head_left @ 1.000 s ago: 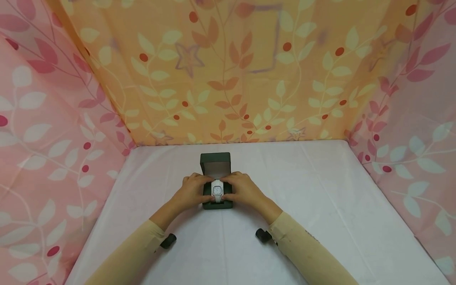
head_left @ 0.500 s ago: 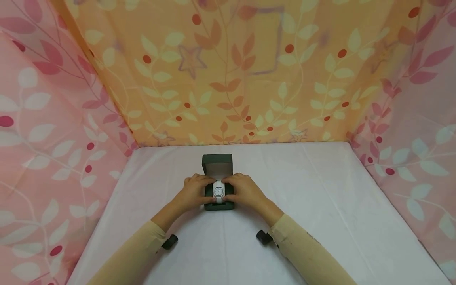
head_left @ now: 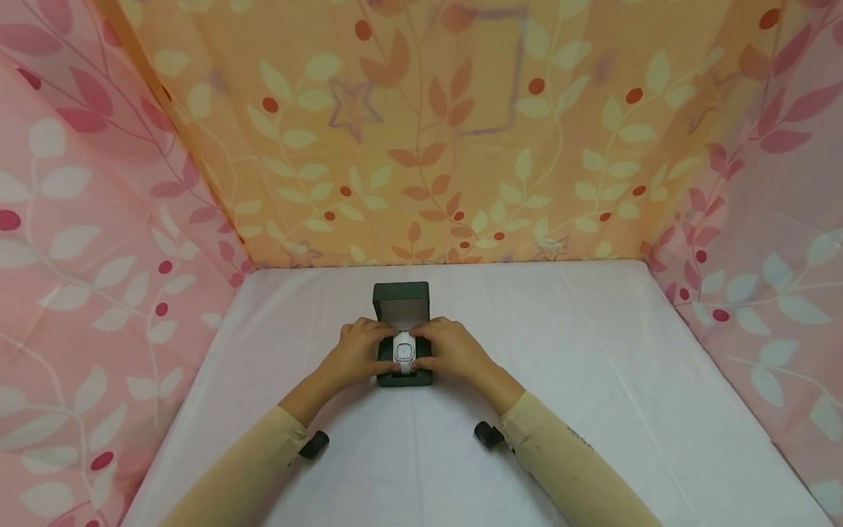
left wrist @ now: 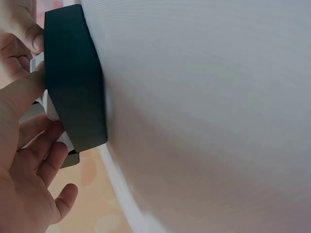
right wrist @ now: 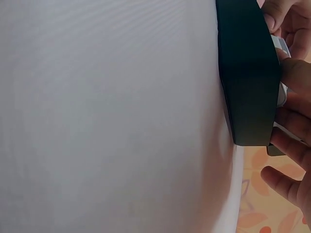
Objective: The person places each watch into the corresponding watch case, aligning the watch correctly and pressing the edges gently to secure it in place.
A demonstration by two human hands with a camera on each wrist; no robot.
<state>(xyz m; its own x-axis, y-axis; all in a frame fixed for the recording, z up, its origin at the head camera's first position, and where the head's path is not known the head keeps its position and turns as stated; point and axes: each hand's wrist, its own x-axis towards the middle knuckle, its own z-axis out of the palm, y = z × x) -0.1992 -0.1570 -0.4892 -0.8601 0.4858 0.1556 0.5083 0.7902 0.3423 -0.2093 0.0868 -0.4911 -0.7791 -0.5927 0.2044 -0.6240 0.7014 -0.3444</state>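
Note:
A white wristwatch (head_left: 405, 351) sits upright in a dark green watch box (head_left: 402, 291), whose lid is raised at the back. From the left side, my left hand (head_left: 358, 353) pinches the watch between thumb and fingers at its upper and lower strap. My right hand (head_left: 457, 353) does the same from the right. In the left wrist view the box's side wall (left wrist: 73, 73) hides most of the watch, with my left hand (left wrist: 29, 155) reaching over its rim. The right wrist view shows my right hand (right wrist: 297, 150) likewise at the rim of the box (right wrist: 250, 73).
White cloth covers the table (head_left: 560, 351) under the box. Behind it hangs an orange leaf-patterned curtain (head_left: 487, 168), with pink patterned curtains on the left (head_left: 85, 307) and right (head_left: 777, 241). Small black devices (head_left: 315, 444) are strapped at both wrists.
Both hands keep their hold on the watch, and the box stays in place. Only the head view shifts slightly.

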